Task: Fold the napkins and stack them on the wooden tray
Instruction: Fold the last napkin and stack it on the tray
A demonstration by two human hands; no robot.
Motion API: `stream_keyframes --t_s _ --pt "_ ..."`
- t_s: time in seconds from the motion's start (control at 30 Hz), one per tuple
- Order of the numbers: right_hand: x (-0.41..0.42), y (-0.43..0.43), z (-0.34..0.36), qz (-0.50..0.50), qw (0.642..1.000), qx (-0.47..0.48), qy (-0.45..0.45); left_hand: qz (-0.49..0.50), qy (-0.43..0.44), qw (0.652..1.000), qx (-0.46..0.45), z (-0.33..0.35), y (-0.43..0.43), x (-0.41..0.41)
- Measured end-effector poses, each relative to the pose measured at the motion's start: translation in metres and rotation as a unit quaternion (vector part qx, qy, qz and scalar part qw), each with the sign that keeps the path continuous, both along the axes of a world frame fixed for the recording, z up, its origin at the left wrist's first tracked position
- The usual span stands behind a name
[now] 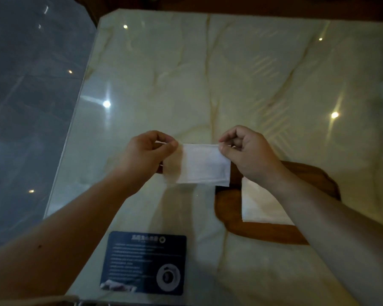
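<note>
A white napkin (203, 165) hangs in the air above the table, folded into a small rectangle. My left hand (145, 154) pinches its top left corner and my right hand (250, 153) pinches its top right corner. Below my right forearm lies the wooden tray (228, 208), brown with a rounded rim. White folded napkins (260, 206) rest on the tray, partly hidden by my right wrist and arm.
The table (208, 74) has a glossy cream marble top with light reflections. A dark blue printed card (145, 262) lies near the front edge. Grey floor (27, 96) shows beyond the table's left edge.
</note>
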State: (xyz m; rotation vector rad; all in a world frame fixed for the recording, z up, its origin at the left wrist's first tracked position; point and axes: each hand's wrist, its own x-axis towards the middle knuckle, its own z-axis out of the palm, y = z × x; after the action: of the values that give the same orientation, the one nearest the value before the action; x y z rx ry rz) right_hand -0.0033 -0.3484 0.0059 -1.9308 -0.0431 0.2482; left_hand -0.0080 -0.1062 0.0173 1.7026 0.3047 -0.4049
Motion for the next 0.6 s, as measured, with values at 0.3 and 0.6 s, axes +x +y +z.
stream_keyframes --t_s 0.3,0.6 --pt "-0.034 -0.076 0.008 0.001 0.999 0.009 0.048 -0.011 0.049 0.999 -0.020 -0.001 -0.071 -0.024" --pt "-0.063 -0.136 -0.003 -0.031 0.988 0.051 0.145 -0.024 0.086 0.996 -0.015 -0.008 -0.138 -0.041"
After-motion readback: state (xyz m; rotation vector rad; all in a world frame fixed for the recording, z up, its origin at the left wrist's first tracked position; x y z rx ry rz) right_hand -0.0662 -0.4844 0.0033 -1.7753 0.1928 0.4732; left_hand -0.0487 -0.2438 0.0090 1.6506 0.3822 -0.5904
